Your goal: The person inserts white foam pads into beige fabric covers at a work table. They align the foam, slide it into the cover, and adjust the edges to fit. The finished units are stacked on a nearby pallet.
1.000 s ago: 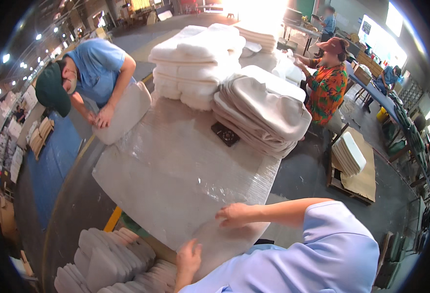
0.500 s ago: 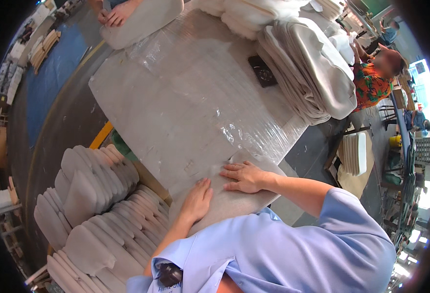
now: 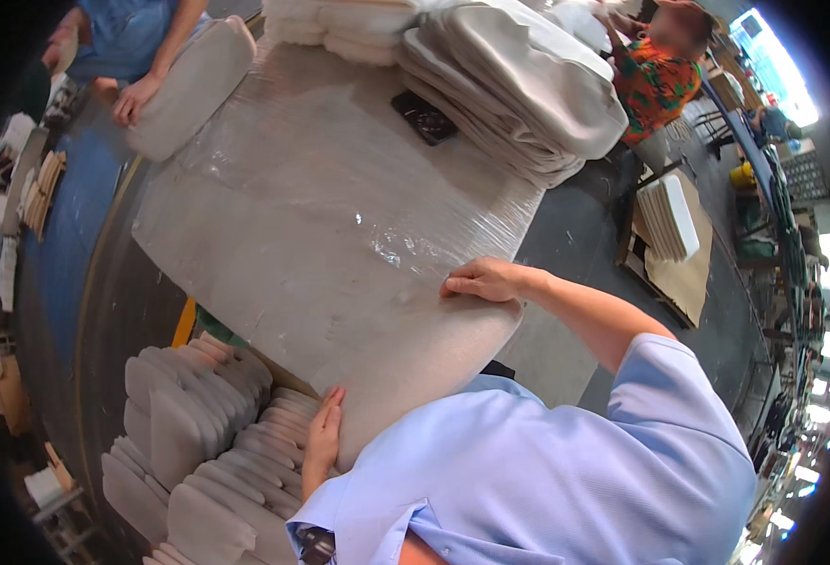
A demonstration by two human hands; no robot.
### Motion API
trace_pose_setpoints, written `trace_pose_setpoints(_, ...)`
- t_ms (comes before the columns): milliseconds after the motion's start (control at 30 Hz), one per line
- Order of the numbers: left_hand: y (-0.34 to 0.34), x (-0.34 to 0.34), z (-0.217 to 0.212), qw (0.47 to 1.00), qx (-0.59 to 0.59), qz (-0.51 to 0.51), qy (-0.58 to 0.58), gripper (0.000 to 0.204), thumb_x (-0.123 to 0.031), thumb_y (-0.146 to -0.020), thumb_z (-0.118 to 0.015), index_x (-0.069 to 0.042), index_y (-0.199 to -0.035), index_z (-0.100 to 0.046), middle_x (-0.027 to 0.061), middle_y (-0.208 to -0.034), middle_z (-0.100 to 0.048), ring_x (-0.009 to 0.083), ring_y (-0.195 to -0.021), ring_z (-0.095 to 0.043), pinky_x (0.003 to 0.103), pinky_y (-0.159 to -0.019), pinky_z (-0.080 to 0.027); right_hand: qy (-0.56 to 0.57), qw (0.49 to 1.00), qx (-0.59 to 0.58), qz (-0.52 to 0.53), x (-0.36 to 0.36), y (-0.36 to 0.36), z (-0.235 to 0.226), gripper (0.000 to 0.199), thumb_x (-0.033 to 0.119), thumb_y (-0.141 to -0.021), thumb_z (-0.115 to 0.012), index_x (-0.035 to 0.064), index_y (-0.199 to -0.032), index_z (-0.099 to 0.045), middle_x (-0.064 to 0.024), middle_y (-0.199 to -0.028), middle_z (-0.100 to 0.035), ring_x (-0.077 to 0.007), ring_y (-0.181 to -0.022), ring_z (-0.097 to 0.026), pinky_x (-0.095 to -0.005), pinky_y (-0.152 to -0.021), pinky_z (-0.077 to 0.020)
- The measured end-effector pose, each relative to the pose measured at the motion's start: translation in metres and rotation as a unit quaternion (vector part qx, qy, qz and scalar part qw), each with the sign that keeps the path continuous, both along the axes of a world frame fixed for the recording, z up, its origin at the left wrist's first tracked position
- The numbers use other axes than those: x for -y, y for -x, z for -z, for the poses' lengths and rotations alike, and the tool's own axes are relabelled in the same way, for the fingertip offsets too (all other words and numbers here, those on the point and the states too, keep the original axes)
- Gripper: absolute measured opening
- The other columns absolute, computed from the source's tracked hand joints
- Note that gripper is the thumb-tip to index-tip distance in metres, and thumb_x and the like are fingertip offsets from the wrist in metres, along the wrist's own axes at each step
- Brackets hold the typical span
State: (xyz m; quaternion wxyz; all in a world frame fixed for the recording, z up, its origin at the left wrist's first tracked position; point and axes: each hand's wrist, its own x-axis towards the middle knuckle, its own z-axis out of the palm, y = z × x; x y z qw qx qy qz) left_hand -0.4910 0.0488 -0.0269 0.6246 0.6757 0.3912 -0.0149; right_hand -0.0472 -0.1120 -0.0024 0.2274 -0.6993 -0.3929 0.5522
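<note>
A light beige, flat cushion pad (image 3: 424,353) with rounded corners lies at the table's near edge, against my blue shirt. Along its far right edge, my right hand (image 3: 486,280) is closed with curled fingers on the pad's rim. My left hand (image 3: 323,435) rests against the pad's left edge, fingers stretched out and close together. The table (image 3: 292,217) is covered with clear plastic film that shines in places.
Stacked beige pads (image 3: 198,405) stand low at the left. A tall pile of beige covers (image 3: 519,85) and a dark phone-like object (image 3: 423,118) are on the table's far right. Across the table, a co-worker's hand (image 3: 137,99) touches another pad (image 3: 198,89); another person stands far right.
My right hand has gone from lying flat on the pad to gripping its far edge. The left hand has slid to the left edge. The co-worker's pad has shifted left.
</note>
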Motion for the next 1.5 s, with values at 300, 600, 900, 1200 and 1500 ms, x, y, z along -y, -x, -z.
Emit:
trace_pose_setpoints(300, 0.028, 0.009, 0.012, 0.957, 0.059, -0.221, 0.179, 0.053, -0.038, -0.113, -0.051, -0.001, -0.150, -0.059, 0.0125, -0.165, -0.048, 0.0251, -0.151, -0.044, 0.039, -0.126, -0.031, -0.175, 0.778, -0.362, 0.483, 0.051, 0.019, 0.043, 0.051, 0.047, -0.112, -0.053, 0.0003, -0.108, -0.073, -0.0208, -0.112, -0.078, -0.0275, -0.111, -0.073, -0.0388, -0.103, -0.0544)
trace_pose_setpoints(600, 0.015, -0.021, -0.009, 0.838, 0.122, -0.395, 0.356, 0.060, -0.055, -0.105, -0.062, -0.006, -0.138, -0.067, 0.0142, -0.132, -0.070, 0.0302, -0.126, -0.063, 0.048, -0.111, -0.047, -0.132, 0.763, -0.269, 0.573, 0.004, 0.011, 0.023, 0.067, 0.063, -0.111, -0.045, 0.0033, -0.098, -0.071, -0.0156, -0.098, -0.079, -0.0260, -0.093, -0.077, -0.0359, -0.084, -0.0523)
trace_pose_setpoints(900, 0.014, -0.020, 0.007, 0.816, 0.106, -0.454, 0.343, 0.051, -0.051, -0.104, -0.064, -0.008, -0.131, -0.070, 0.0118, -0.123, -0.071, 0.0293, -0.117, -0.064, 0.046, -0.101, -0.050, -0.244, 0.689, -0.296, 0.615, 0.008, 0.018, 0.073, 0.071, 0.064, -0.109, -0.047, -0.0010, -0.092, -0.068, -0.0192, -0.086, -0.075, -0.0299, -0.080, -0.075, -0.0429, -0.079, -0.0612)
trace_pose_setpoints(1200, -0.067, -0.021, -0.097, 0.990, 0.066, -0.003, -0.123, 0.049, -0.041, -0.101, -0.075, -0.002, -0.129, -0.070, 0.0148, -0.122, -0.075, 0.0242, -0.114, -0.070, 0.037, -0.101, -0.053, -0.208, 0.731, -0.227, 0.609, -0.004, 0.013, 0.081, 0.067, 0.059, -0.110, -0.049, -0.0004, -0.087, -0.068, -0.0159, -0.081, -0.073, -0.0264, -0.075, -0.073, -0.0390, -0.072, -0.0577)
trace_pose_setpoints(1500, -0.186, 0.001, -0.141, 0.907, -0.144, 0.237, -0.316, 0.061, -0.036, -0.080, -0.089, -0.004, -0.127, -0.067, 0.0209, -0.116, -0.077, 0.0374, -0.110, -0.074, 0.046, -0.096, -0.056, -0.236, 0.733, -0.083, 0.633, -0.006, 0.012, 0.077, 0.066, 0.055, -0.112, -0.048, -0.0022, -0.092, -0.073, -0.0105, -0.085, -0.073, -0.0198, -0.078, -0.067, -0.0355, -0.076, -0.0537)
